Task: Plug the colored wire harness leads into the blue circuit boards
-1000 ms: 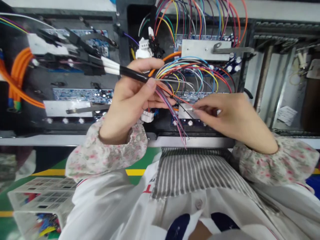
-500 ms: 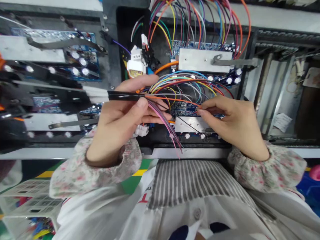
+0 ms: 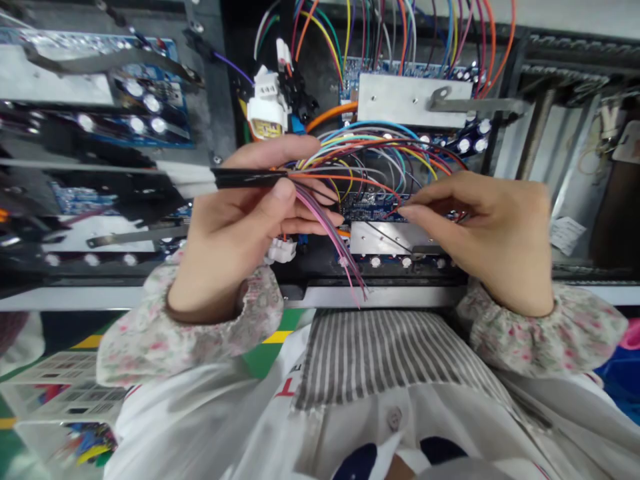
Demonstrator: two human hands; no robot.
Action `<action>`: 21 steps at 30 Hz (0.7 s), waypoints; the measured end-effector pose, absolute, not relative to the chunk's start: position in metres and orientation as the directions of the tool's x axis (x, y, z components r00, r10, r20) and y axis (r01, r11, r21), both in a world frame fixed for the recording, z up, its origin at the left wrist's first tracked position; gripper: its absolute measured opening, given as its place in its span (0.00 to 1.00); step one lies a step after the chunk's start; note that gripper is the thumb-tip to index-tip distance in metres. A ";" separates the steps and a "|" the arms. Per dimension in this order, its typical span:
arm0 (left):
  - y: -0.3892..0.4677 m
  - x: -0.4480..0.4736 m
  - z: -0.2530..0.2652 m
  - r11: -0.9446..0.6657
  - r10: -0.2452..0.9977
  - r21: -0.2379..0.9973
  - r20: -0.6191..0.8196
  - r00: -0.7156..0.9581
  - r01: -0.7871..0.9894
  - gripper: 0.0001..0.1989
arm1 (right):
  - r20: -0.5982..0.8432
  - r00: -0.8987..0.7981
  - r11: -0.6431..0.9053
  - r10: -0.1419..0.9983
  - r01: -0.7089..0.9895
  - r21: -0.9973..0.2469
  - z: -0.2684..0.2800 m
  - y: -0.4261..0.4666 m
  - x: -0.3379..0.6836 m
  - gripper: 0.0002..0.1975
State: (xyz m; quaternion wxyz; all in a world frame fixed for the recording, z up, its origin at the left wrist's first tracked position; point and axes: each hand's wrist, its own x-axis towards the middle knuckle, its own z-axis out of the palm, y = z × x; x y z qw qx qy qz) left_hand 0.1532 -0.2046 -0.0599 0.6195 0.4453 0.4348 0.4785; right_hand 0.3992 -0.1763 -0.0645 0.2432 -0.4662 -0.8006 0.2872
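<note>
My left hand (image 3: 245, 207) is closed round a wire harness (image 3: 250, 177) wrapped in black sleeving, the thumb pressing where the wires fan out. Loose pink and purple wires (image 3: 333, 233) hang from it past my fingers, their ends free. My right hand (image 3: 480, 233) pinches a thin wire near its end, by an orange wire (image 3: 355, 178) that runs across from the harness. Below and between my hands lies a blue circuit board (image 3: 373, 207) with a silver metal plate (image 3: 377, 238). Other coloured wires arch behind my fingers to this board.
Behind stands another board with a silver plate (image 3: 415, 100) and a metal clamp bar (image 3: 477, 105). White connectors (image 3: 267, 110) sit left of it. More boards (image 3: 145, 127) lie at the left. A metal rail (image 3: 380, 297) edges the front; a white basket (image 3: 60, 387) stands below left.
My right hand has shifted a little to the right, still pinching. The view has moved slightly, so the boards sit higher. My left hand keeps its grip on the harness.
</note>
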 end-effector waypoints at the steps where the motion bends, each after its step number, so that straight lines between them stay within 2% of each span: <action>1: -0.205 0.154 -0.059 0.152 0.979 0.970 -0.122 0.162 -0.191 0.12 | 0.138 -0.469 0.424 0.873 0.587 -0.690 -0.062 -0.178 0.397 0.02; 4: -0.205 0.154 -0.058 0.173 0.976 0.972 -0.148 0.159 -0.156 0.10 | 0.160 -0.583 0.514 0.797 0.513 -0.687 -0.057 -0.181 0.391 0.01; 6: -0.205 0.155 -0.058 0.177 0.974 0.973 -0.153 0.164 -0.147 0.09 | 0.191 -0.537 0.505 0.822 0.530 -0.681 -0.056 -0.181 0.388 0.05; 9: -0.203 0.155 -0.058 0.192 0.967 0.975 -0.168 0.191 -0.115 0.10 | 0.221 -0.383 0.423 0.897 0.598 -0.681 -0.059 -0.179 0.384 0.05; 16: -0.202 0.156 -0.059 0.210 0.966 0.977 -0.201 0.160 -0.041 0.13 | 0.195 -0.428 0.434 0.883 0.582 -0.687 -0.079 -0.170 0.377 0.06; 21: -0.202 0.154 -0.059 0.190 0.964 0.981 -0.182 0.192 -0.025 0.16 | 0.161 -0.382 0.380 0.910 0.612 -0.693 -0.082 -0.171 0.377 0.04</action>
